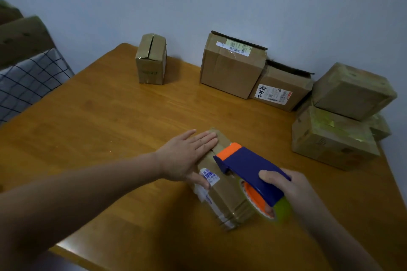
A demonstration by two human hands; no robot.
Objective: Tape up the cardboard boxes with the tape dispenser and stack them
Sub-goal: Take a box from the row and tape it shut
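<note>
Pressing palm-down on the near box (229, 200), the left hand (187, 156) lies flat with its fingers straight and close together. Its thumb reaches down the box's near-left side by a white and blue label (209, 177).

The right hand (284, 187) is clamped round the blue body of the tape dispenser (248, 160), thumb on top and fingers curled underneath. The dispenser's orange front end rests on the box top, just beside the left fingers. Its tape roll (279, 209), greenish with an orange hub, hangs at the rear, beside the box's right side.

This box lies on the wooden table (110, 127), near the front edge and turned at an angle.

Other boxes on the table:
- small upright box (150, 59) at the far edge, top seam gaping
- large box (231, 66) against the wall, one flap raised
- labelled box (279, 88) touching the large box's right side, flap open
- taped box (352, 90) at far right, stacked on a lower taped box (330, 138)

A checked cloth (28, 79) lies off the table's left edge.
</note>
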